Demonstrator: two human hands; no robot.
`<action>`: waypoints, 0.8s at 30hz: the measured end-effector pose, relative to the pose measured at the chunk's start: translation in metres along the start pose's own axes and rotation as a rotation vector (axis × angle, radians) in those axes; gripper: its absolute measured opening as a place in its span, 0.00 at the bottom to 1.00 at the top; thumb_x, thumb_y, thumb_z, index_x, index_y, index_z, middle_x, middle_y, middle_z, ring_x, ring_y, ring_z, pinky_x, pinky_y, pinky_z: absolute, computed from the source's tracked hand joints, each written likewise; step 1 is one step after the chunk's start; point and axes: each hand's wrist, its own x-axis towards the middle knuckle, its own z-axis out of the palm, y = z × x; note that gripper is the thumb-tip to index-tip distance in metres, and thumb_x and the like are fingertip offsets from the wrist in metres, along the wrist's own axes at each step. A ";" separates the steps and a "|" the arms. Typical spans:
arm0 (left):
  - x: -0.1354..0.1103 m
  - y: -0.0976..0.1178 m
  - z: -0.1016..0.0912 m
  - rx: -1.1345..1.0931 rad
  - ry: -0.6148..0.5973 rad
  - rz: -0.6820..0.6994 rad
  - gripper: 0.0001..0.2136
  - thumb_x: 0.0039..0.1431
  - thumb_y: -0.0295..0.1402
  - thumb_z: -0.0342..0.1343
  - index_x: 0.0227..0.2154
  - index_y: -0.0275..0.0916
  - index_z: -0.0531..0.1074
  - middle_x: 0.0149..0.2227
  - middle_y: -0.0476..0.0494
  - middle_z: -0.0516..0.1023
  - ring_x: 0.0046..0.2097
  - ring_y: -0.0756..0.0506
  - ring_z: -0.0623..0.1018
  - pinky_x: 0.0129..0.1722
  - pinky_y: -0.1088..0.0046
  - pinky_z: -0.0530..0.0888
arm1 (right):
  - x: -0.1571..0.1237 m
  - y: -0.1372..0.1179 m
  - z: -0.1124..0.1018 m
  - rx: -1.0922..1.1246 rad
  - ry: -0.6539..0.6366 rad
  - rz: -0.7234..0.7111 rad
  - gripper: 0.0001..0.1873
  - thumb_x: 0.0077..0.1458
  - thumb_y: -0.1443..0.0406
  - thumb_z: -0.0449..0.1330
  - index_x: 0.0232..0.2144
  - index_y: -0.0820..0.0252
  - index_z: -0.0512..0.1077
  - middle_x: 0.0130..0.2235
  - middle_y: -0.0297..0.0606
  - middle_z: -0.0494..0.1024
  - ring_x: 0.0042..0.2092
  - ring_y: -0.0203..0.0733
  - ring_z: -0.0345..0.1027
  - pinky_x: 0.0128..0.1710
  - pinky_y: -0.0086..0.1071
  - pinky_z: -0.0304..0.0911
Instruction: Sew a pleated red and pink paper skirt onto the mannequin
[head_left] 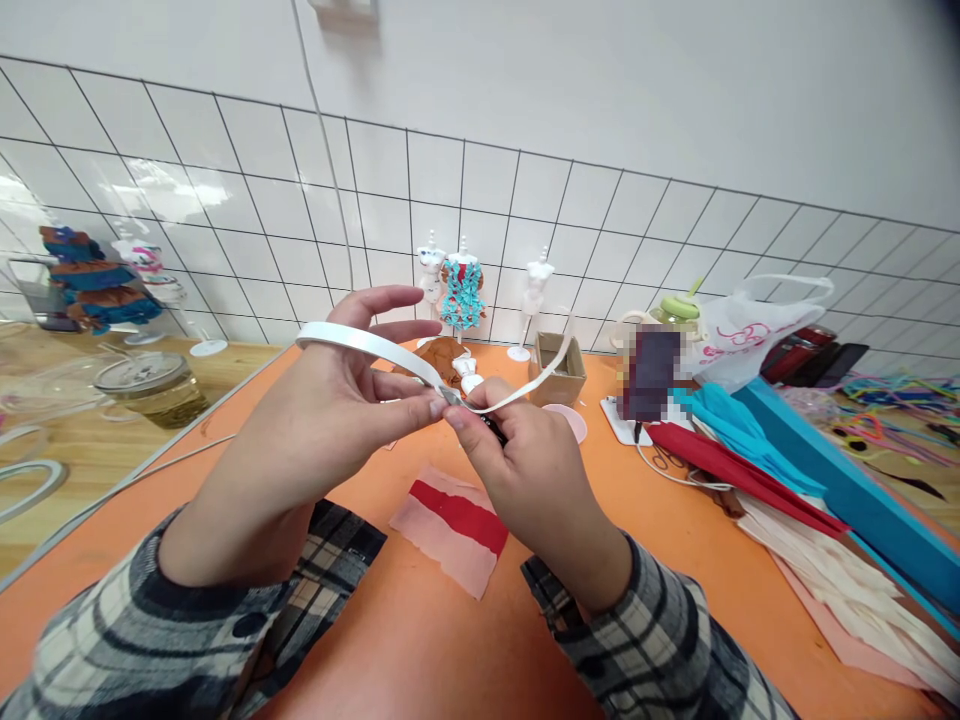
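Observation:
A narrow white tape (367, 343), apparently double-sided, arches over the back of my left hand and runs between both hands. Its thin free end (551, 372) curls up past my right fingers. My left hand (330, 400) pinches the tape between thumb and forefinger, the other fingers raised and bent. Close against it, my right hand (525, 455) pinches the same spot. A small dark object (493, 428) shows under my right fingers; its kind is hidden. Below the hands, a pink cloth piece (427, 535) with a red strip (457, 515) across it lies on the orange table (420, 650).
Small white dress forms (535, 290) stand by the tiled wall, one in a turquoise ruffled dress (462, 295). Nearby are a cardboard box (559, 370) and brown cloth (439, 362). At right are a pixelated phone (651, 375), scissors (664, 458) and folded fabrics (750, 480). A jar (150, 385) stands left.

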 end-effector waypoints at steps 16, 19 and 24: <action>0.000 0.003 -0.003 -0.010 0.034 -0.023 0.36 0.42 0.29 0.70 0.57 0.47 0.66 0.50 0.39 0.78 0.33 0.45 0.82 0.28 0.71 0.78 | 0.008 0.024 -0.026 0.207 0.308 0.167 0.20 0.62 0.52 0.56 0.51 0.55 0.69 0.26 0.31 0.71 0.25 0.36 0.62 0.24 0.30 0.55; -0.002 0.002 0.001 -0.010 -0.037 -0.020 0.35 0.43 0.29 0.70 0.57 0.48 0.66 0.51 0.39 0.77 0.34 0.45 0.82 0.32 0.68 0.80 | 0.007 0.018 -0.027 0.292 0.361 0.111 0.16 0.62 0.56 0.55 0.48 0.55 0.72 0.26 0.32 0.70 0.24 0.35 0.61 0.23 0.30 0.54; -0.006 0.004 0.006 0.029 -0.115 -0.029 0.32 0.45 0.31 0.69 0.55 0.49 0.67 0.55 0.40 0.75 0.35 0.44 0.82 0.35 0.65 0.81 | 0.009 0.005 -0.017 0.349 0.031 0.045 0.09 0.58 0.59 0.60 0.36 0.56 0.76 0.27 0.31 0.73 0.28 0.34 0.66 0.26 0.28 0.59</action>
